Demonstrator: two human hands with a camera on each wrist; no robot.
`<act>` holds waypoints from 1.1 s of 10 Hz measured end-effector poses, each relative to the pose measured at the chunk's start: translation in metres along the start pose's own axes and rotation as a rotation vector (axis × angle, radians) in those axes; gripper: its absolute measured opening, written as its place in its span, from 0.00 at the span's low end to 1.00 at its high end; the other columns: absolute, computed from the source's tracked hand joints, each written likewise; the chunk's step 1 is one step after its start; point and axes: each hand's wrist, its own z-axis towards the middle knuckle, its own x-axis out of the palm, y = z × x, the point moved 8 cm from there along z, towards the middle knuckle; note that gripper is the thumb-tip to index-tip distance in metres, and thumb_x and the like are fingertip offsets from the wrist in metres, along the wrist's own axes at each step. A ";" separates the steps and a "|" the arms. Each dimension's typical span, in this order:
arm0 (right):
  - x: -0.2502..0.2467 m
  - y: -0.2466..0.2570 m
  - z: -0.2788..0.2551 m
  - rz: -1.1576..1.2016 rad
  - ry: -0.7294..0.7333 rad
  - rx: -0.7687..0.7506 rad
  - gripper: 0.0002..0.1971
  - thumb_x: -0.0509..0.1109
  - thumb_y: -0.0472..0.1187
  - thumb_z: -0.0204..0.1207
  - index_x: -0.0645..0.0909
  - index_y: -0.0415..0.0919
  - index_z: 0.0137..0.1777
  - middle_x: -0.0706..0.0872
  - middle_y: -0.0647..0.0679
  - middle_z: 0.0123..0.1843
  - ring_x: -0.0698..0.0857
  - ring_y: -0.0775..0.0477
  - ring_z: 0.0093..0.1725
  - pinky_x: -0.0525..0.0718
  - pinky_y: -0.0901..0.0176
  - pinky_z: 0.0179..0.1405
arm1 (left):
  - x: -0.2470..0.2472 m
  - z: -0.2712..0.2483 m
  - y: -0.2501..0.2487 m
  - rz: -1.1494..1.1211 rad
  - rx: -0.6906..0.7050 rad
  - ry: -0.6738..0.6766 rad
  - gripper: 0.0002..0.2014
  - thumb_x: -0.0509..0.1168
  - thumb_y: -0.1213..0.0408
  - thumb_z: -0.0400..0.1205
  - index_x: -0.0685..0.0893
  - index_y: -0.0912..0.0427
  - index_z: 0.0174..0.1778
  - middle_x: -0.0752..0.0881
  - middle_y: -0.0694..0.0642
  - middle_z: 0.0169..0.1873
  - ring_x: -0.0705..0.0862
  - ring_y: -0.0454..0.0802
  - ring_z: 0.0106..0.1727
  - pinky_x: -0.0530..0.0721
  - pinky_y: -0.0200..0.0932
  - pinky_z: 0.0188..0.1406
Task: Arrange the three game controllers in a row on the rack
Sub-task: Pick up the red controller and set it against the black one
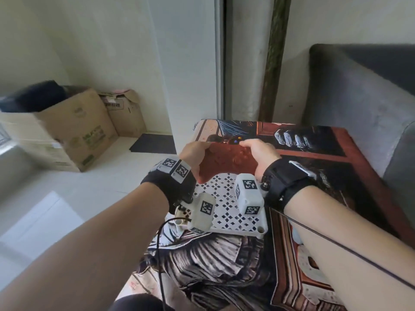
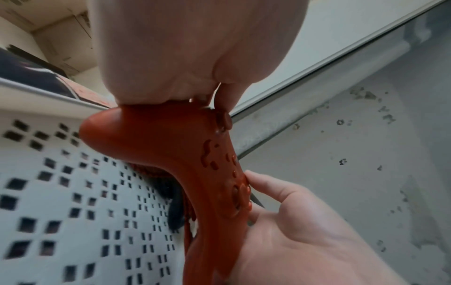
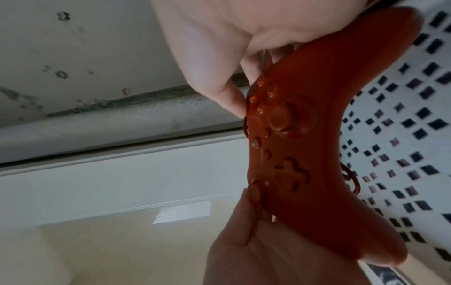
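Both hands hold a red game controller point(image 1: 226, 163) just above the white perforated rack point(image 1: 226, 209), its face turned up and toward me. My left hand point(image 1: 195, 151) grips the left handle and my right hand point(image 1: 258, 151) grips the right one, with the thumbs near the top edge. From the left wrist, the red controller point(image 2: 185, 146) hangs over the rack point(image 2: 73, 192), and a dark shape point(image 2: 174, 210) lies beneath it. The right wrist view shows the controller's sticks and D-pad point(image 3: 292, 173). A dark controller with coloured buttons point(image 1: 234, 140) peeks out beyond the red one.
The rack lies on a table covered with a printed cloth point(image 1: 314, 153). A grey sofa point(image 1: 363, 104) stands close on the right. Cardboard boxes point(image 1: 74, 129) and a black mat point(image 1: 155, 144) are on the floor to the left. A black cable point(image 1: 160, 254) hangs from my left wrist.
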 end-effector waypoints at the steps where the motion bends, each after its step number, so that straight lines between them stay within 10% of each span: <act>1: 0.006 -0.021 0.000 0.005 -0.001 0.046 0.14 0.74 0.37 0.70 0.88 0.36 0.55 0.93 0.40 0.40 0.90 0.39 0.33 0.91 0.44 0.41 | -0.007 -0.001 0.015 -0.013 -0.036 -0.008 0.07 0.64 0.64 0.79 0.81 0.62 0.50 0.85 0.63 0.48 0.83 0.61 0.52 0.84 0.64 0.63; 3: 0.004 -0.031 0.005 -0.050 -0.061 0.019 0.08 0.76 0.38 0.69 0.88 0.37 0.47 0.94 0.36 0.49 0.92 0.33 0.48 0.88 0.34 0.57 | -0.016 0.011 0.030 0.024 -0.095 -0.115 0.13 0.65 0.58 0.79 0.80 0.61 0.55 0.84 0.61 0.52 0.83 0.63 0.63 0.79 0.62 0.73; 4: 0.004 -0.032 0.012 -0.058 -0.063 0.003 0.11 0.77 0.38 0.70 0.89 0.35 0.51 0.94 0.35 0.50 0.90 0.35 0.44 0.88 0.34 0.57 | -0.023 0.048 0.051 -0.006 -0.116 -0.122 0.32 0.74 0.52 0.65 0.82 0.65 0.63 0.88 0.65 0.57 0.86 0.66 0.64 0.82 0.66 0.71; 6: 0.000 -0.039 0.022 -0.049 -0.094 0.004 0.11 0.77 0.40 0.71 0.88 0.36 0.51 0.93 0.39 0.43 0.90 0.38 0.39 0.90 0.45 0.49 | -0.015 0.057 0.055 0.007 -0.102 -0.011 0.13 0.69 0.55 0.65 0.85 0.54 0.43 0.87 0.70 0.67 0.86 0.69 0.68 0.82 0.70 0.71; 8: 0.000 -0.039 0.021 -0.035 -0.082 0.012 0.08 0.75 0.41 0.73 0.88 0.37 0.48 0.93 0.39 0.45 0.90 0.40 0.38 0.90 0.46 0.49 | -0.019 0.081 0.057 0.098 -0.081 -0.074 0.25 0.71 0.50 0.62 0.87 0.56 0.53 0.87 0.67 0.68 0.85 0.68 0.69 0.82 0.68 0.72; 9: 0.000 -0.039 0.020 -0.049 -0.061 0.016 0.09 0.75 0.42 0.74 0.88 0.39 0.50 0.93 0.39 0.45 0.91 0.39 0.41 0.90 0.45 0.50 | -0.023 0.049 0.043 0.127 -0.105 -0.191 0.26 0.69 0.50 0.77 0.83 0.62 0.67 0.85 0.61 0.65 0.82 0.62 0.70 0.74 0.61 0.78; 11: -0.005 -0.036 0.016 -0.018 -0.021 0.038 0.14 0.73 0.44 0.77 0.86 0.38 0.58 0.91 0.43 0.42 0.90 0.43 0.38 0.89 0.50 0.40 | -0.025 0.049 0.038 0.111 -0.058 -0.173 0.15 0.68 0.58 0.75 0.86 0.62 0.54 0.85 0.67 0.67 0.83 0.58 0.64 0.76 0.63 0.77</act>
